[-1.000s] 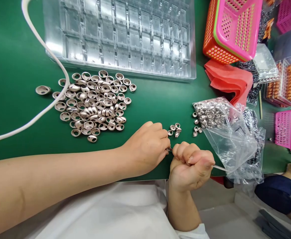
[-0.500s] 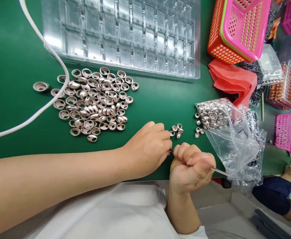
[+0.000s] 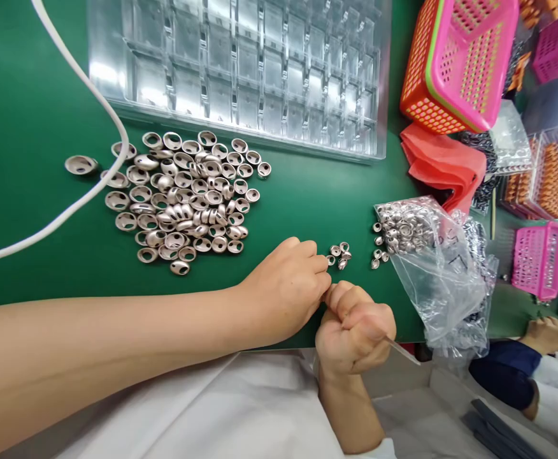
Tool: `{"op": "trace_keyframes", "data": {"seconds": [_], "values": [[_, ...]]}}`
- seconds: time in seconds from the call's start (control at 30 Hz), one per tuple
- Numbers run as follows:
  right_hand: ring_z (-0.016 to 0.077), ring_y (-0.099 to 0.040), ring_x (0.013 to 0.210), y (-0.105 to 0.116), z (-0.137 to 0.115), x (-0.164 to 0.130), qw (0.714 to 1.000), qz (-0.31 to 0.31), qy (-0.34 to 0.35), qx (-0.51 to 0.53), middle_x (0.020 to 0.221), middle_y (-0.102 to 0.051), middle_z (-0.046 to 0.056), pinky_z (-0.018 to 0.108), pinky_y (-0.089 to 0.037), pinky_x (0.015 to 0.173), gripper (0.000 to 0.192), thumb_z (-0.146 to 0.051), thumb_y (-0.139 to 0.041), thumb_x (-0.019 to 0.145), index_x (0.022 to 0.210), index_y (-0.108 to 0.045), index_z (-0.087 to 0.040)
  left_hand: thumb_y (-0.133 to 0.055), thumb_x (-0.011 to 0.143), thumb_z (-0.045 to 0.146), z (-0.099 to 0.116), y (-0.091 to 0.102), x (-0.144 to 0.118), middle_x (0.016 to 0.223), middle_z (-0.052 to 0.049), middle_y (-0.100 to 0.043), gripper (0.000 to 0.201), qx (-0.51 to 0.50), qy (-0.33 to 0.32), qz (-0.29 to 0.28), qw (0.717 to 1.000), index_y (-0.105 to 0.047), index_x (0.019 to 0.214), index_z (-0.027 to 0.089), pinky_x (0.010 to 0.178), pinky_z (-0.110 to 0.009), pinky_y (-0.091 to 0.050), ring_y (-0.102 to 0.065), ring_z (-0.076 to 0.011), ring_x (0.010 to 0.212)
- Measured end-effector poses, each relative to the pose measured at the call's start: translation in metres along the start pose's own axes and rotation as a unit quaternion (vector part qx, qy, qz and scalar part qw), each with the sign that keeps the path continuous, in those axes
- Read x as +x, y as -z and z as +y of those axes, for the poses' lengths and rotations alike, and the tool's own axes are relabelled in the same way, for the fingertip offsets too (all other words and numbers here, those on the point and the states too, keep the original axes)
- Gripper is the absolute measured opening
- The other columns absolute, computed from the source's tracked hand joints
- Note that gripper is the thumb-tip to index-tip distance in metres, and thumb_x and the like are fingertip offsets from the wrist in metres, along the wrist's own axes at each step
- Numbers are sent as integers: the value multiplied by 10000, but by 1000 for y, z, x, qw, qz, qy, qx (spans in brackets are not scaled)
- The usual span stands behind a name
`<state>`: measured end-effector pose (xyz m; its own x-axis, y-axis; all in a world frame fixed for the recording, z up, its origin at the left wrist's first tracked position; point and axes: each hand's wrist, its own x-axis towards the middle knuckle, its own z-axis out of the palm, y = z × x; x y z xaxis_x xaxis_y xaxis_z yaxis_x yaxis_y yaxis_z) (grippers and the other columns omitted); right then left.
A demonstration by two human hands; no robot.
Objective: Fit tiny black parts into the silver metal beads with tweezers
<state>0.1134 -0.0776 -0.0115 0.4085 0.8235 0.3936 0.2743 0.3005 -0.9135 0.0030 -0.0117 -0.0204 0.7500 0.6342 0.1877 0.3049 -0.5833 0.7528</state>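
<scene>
Head view, lower centre of frame: left hand (image 3: 286, 287) resting on the green table (image 3: 30, 115), fingers curled tight, fingertips meeting those of the right hand (image 3: 355, 328) at the table's near edge. Pinching something very small between the two hands; too hidden to identify. Right hand closing in a fist around a thin pale stick (image 3: 403, 352), its tip poking out toward lower right.

Lying just above the fingertips, centre of frame: small cluster of metal eyelets (image 3: 339, 252), loose on the table, near but not touching either hand. Sitting slightly right of that: clear plastic bag (image 3: 444, 274) holding more small metal pieces, a few spilling at its mouth.

Spreading over left centre: large pile of metal cups (image 3: 188, 197), well apart from the hands. Curving across the left side and over the pile's edge: white cable (image 3: 92, 191). Occupying upper centre: clear compartment tray (image 3: 260, 70). Standing at upper right: pink and orange baskets (image 3: 455, 57), with red cloth (image 3: 444, 166) lying below them. Showing at lower right edge: another person's hand (image 3: 544, 331) and dark sleeve.
</scene>
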Motion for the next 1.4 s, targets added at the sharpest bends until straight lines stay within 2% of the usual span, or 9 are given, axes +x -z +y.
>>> {"op": "trace_keyframes", "data": {"seconds": [0.13, 0.23, 0.37, 0.77, 1.07, 1.27, 1.4], "values": [[60, -281, 458, 0, 1, 4, 998, 20, -10, 53, 580, -274, -83, 208, -268, 454, 372, -322, -414, 1040, 687, -384, -209, -641, 912, 143, 0, 2, 1, 722, -13, -618, 180, 10, 7, -28, 1000, -712, 748, 168, 674, -367, -268, -461, -205, 778], [60, -253, 457, 3, 1, 5, 994, 58, -39, 83, 590, -254, -84, 198, -258, 455, 380, -325, -352, 1057, 695, -377, -215, -654, 912, 166, 1, 4, 2, 753, -22, -640, 140, 17, 11, -47, 999, -735, 798, 165, 695, -369, -286, -483, -210, 804], [69, -245, 468, 7, 2, 3, 990, 89, -41, 100, 599, -235, -82, 193, -249, 460, 369, -342, -333, 1061, 717, -392, -223, -675, 904, 179, 1, 6, 3, 782, -23, -663, 106, 14, 17, -49, 999, -741, 822, 170, 710, -365, -297, -502, -208, 821], [65, -260, 463, 4, 0, 4, 992, 68, -44, 96, 603, -258, -78, 195, -265, 462, 369, -346, -361, 1058, 714, -392, -217, -684, 900, 182, 2, 9, 4, 800, -21, -677, 96, 15, 27, -71, 997, -753, 836, 168, 714, -360, -309, -509, -204, 828], [60, -266, 453, 1, -1, 5, 994, 65, -36, 85, 593, -262, -84, 195, -259, 456, 376, -352, -408, 1045, 696, -387, -214, -664, 902, 170, 1, 6, 1, 763, -19, -657, 119, 9, 17, -51, 998, -747, 816, 170, 696, -358, -292, -497, -204, 807], [63, -257, 440, -2, -2, 7, 997, 41, -13, 69, 567, -251, -87, 205, -264, 445, 372, -326, -420, 1034, 681, -379, -217, -632, 925, 170, 1, 5, 1, 755, -20, -655, 168, 13, 13, -42, 999, -730, 788, 175, 686, -367, -283, -485, -204, 792], [62, -224, 441, -1, -3, 8, 997, 34, -34, 68, 566, -221, -86, 206, -248, 440, 401, -343, -395, 1039, 663, -338, -219, -625, 931, 170, 0, 4, 1, 749, -22, -642, 186, 7, 10, -30, 999, -715, 768, 173, 682, -365, -276, -471, -203, 787]]}}
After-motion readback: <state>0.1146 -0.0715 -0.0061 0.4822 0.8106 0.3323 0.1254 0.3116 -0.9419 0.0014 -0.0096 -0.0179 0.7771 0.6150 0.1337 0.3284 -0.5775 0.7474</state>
